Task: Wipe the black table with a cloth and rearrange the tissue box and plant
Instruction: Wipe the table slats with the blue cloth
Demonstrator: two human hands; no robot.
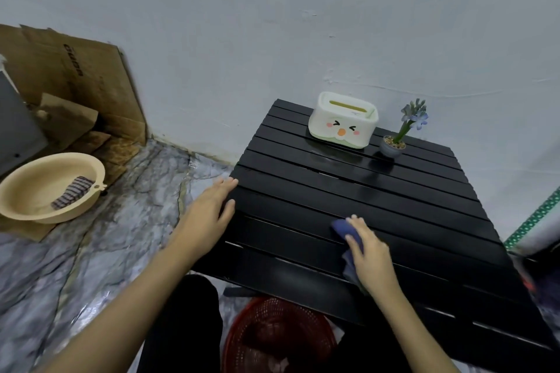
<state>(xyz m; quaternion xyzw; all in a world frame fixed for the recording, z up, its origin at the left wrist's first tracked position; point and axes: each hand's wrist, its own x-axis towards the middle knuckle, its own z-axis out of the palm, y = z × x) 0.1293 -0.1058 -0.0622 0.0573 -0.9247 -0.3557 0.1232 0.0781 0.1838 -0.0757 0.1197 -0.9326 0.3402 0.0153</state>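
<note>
The black slatted table stands against the white wall. At its far edge sits a white tissue box with a cartoon face, and right of it a small potted plant with bluish flowers. My right hand presses a dark blue cloth flat on the near middle of the tabletop. My left hand rests with fingers spread on the table's left edge and holds nothing.
On the floor to the left a beige basin holds a striped rag, with cardboard boxes behind it. A red mesh basket sits under the table's near edge. A green-patterned strip leans at right.
</note>
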